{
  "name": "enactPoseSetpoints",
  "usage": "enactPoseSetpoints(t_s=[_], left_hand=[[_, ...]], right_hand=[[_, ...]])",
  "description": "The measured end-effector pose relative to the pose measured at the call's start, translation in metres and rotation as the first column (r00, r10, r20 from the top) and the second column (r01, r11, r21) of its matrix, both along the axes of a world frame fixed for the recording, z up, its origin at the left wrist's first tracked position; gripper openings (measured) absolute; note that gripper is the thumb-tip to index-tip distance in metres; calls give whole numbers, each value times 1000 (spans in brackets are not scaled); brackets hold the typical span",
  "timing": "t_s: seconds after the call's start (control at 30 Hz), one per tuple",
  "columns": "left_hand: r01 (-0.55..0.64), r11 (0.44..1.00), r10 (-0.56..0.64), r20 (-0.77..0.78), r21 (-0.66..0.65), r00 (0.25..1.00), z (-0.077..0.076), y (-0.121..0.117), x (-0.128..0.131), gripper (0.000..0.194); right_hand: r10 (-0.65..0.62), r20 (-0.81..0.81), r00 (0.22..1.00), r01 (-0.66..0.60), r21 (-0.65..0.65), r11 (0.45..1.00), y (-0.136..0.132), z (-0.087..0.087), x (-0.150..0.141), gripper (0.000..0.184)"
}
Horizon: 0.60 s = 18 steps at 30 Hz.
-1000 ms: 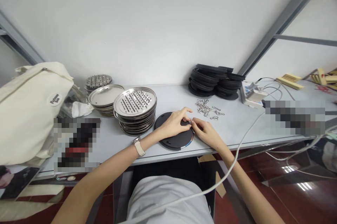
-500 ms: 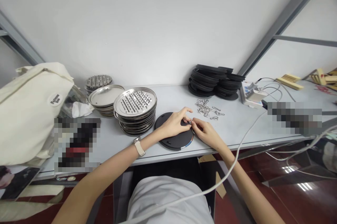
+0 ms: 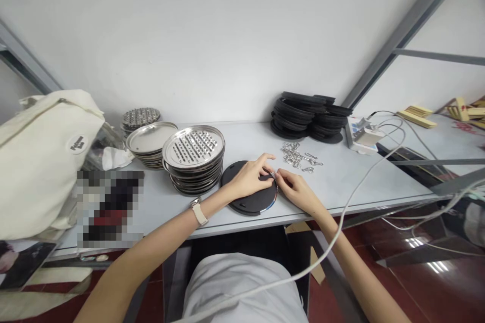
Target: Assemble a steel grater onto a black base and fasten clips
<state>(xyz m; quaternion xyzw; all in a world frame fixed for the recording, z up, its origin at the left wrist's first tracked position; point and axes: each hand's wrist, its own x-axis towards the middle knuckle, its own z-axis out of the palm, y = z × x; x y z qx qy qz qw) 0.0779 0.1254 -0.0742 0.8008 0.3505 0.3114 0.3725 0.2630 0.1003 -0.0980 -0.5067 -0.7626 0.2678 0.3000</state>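
Note:
A black round disc (image 3: 248,203) lies near the front edge of the table, a shiny strip showing along its lower right rim. My left hand (image 3: 252,175) rests over it, with thumb and fingers pinched at its right edge and the index finger raised. My right hand (image 3: 295,187) is closed in a pinch at the same edge, on a small metal clip (image 3: 273,175) that the fingertips partly cover. Behind my right hand is a loose pile of small metal hooks or clips (image 3: 291,153). Left of the disc stands a stack of round metal graters (image 3: 193,148).
Further left are a stack of metal plates (image 3: 151,138), more graters (image 3: 141,117) and a cream bag (image 3: 45,161). Stacked black discs (image 3: 297,110) stand at the back. A power strip (image 3: 361,136) is at right, and a white cable (image 3: 343,217) crosses over my right forearm.
Both hands stay at the disc's right edge, with only slight finger movement around the small metal clip. The view has shifted very slightly.

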Motion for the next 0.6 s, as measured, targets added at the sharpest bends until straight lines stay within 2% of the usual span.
enactPoseSetpoints(t_s=[0.23, 0.43, 0.6], left_hand=[[44, 999, -44, -22, 26, 999, 1, -2, 2, 50], [12, 998, -12, -5, 56, 1000, -4, 0, 3, 44], [5, 997, -4, -12, 76, 1000, 0, 0, 3, 36]], right_hand=[[-5, -13, 1000, 4, -5, 1000, 0, 1, -2, 34], [17, 8, 1000, -17, -8, 1000, 0, 3, -1, 33], [25, 11, 1000, -25, -7, 1000, 1, 1, 1, 32]])
